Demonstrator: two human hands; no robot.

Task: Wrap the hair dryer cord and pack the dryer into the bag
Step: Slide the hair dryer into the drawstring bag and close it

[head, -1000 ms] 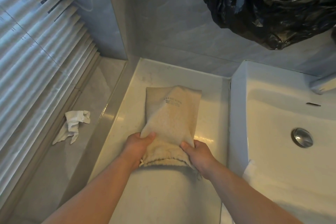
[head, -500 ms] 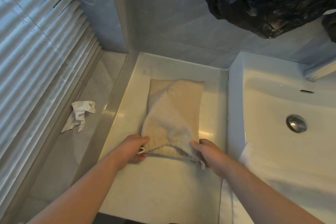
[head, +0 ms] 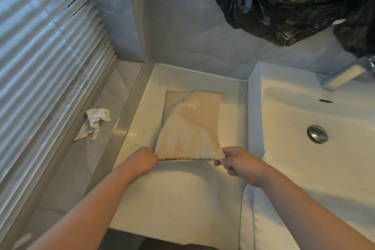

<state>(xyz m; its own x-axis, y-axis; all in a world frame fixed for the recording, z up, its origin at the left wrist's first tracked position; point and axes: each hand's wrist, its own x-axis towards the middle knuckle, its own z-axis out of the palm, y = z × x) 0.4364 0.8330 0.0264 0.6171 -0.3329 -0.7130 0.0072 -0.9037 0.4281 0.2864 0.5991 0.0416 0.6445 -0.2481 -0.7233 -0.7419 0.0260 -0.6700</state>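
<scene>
Scanning from the left: a crumpled cloth (head: pixel 94 123) on the floor, my left hand (head: pixel 145 159) fisted round the near hem of the bag (head: pixel 190 128), which lies on the surface (head: pixel 182 199), my right hand (head: pixel 236 160) pinching the opposite corner, sink (head: pixel 253 107) beside it.

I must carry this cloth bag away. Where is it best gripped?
Probably at the mouth hem of the bag, from the near side: that edge faces you, the left hand and right hand hold its two corners, the far end rests on the counter.
</scene>
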